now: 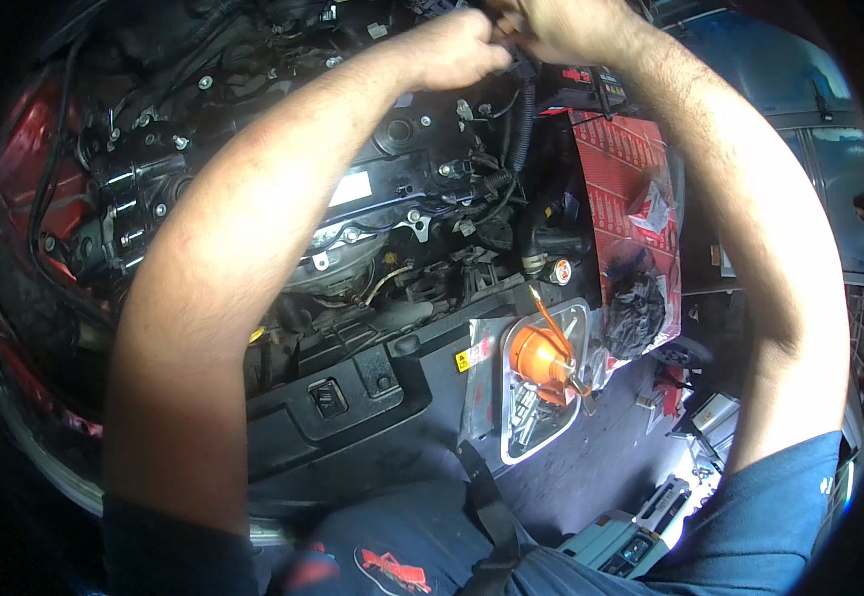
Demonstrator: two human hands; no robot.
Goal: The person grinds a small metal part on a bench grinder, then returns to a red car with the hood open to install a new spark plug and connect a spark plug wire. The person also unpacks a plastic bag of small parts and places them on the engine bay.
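My left hand (467, 50) is at the top edge of the view, reaching over the black engine (397, 159) with its fingers curled. My right hand (541, 30) is just to the right of it, fingers bent around something at the back of the engine bay. What either hand holds is hidden or too small to make out. A ribbed black hose (521, 129) runs down from below the hands, beside a battery (571, 87).
A red cardboard sheet (621, 149) with crumpled black material (635, 308) lies at the right. A tray (511, 442) with an orange funnel (541, 353) and metal parts rests on the black front panel (372, 457). Red bodywork (39, 199) borders the left.
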